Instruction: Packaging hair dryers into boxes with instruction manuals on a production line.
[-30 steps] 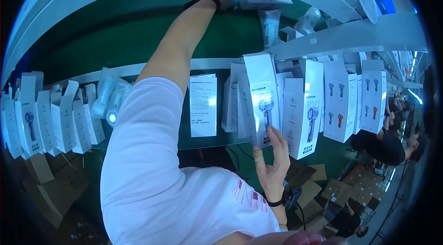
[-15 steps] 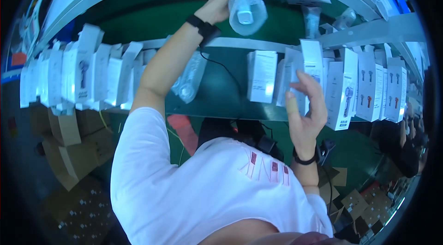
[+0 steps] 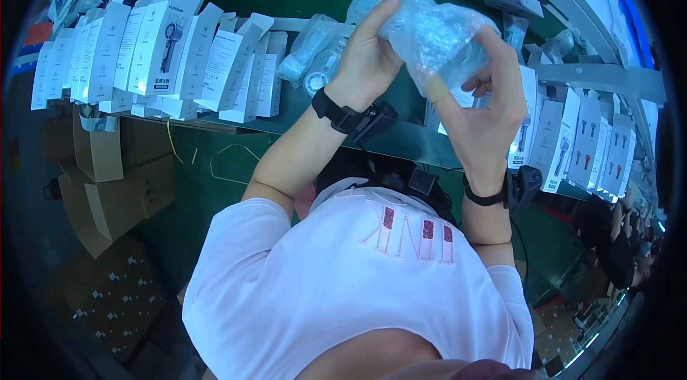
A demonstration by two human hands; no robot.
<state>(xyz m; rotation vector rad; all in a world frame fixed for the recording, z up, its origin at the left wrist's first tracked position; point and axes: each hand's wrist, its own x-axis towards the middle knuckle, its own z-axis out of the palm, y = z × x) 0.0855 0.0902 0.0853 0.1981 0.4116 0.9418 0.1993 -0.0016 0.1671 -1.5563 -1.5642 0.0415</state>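
Note:
Above the far side of the workbench, my two hands hold a clear bubble-wrap bag (image 3: 433, 33) between them. My left hand (image 3: 368, 61) grips the bag's left side, thumb pressed against the plastic. On the other side, my right hand (image 3: 490, 111) pinches the bag's lower right part between thumb and fingers. The plastic is crumpled and glossy, and what lies inside cannot be made out. Just left of my left hand, bubble-wrapped items (image 3: 315, 54) lie on the bench.
White printed cartons stand in a row at the left (image 3: 161, 47), several with raised flaps; more cartons (image 3: 583, 140) line the right. A flat white box (image 3: 512, 1) lies at the back right. Brown cardboard boxes (image 3: 122, 179) sit on the floor. Another person (image 3: 615, 230) is at the right edge.
The bag has come nearer and to the right in my left hand. My right hand has risen from beside the right-hand cartons and taken hold of it. The view has shifted.

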